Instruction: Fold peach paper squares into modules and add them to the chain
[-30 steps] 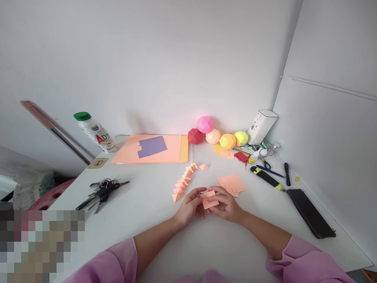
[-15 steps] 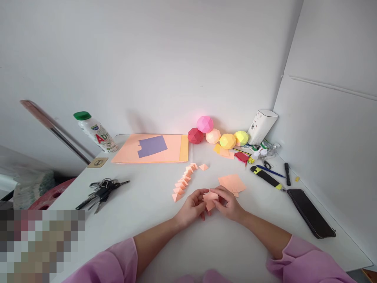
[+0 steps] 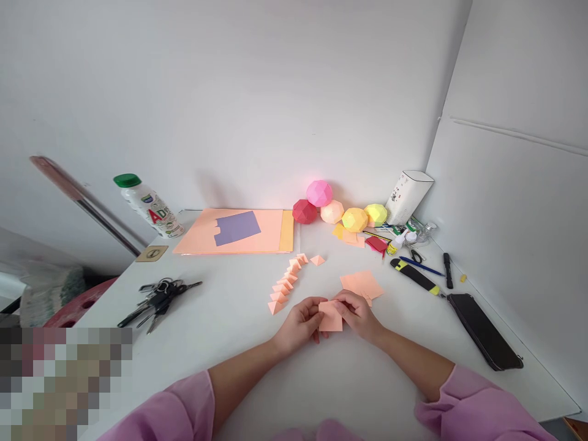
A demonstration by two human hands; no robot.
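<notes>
A small peach paper square (image 3: 331, 316) is held between my two hands, its face turned toward me. My left hand (image 3: 301, 323) pinches its left edge, with thumb in front and fingers behind. At the upper right corner, my right hand (image 3: 359, 313) grips it between thumb and fingers. Just beyond my right hand lie loose peach paper squares (image 3: 362, 285), overlapping each other. Ahead and to the left, a slanting row of folded peach paper pieces (image 3: 285, 283) stands on the table, with a single folded piece (image 3: 317, 260) beside its far end.
Faceted paper balls (image 3: 355, 220) sit against the wall. Peach sheets (image 3: 193, 236) carry a purple paper. Keys (image 3: 165, 299) and a bottle (image 3: 149, 206) are leftward. To the right lie a cutter (image 3: 414, 277), a blue pen (image 3: 422, 266), a glue bottle (image 3: 394, 245) and a black case (image 3: 485, 331).
The paper square between my hands has gone from bent and tilted to flatter, now facing me. My right hand has shifted its hold slightly; my left hand stays nearly still.
</notes>
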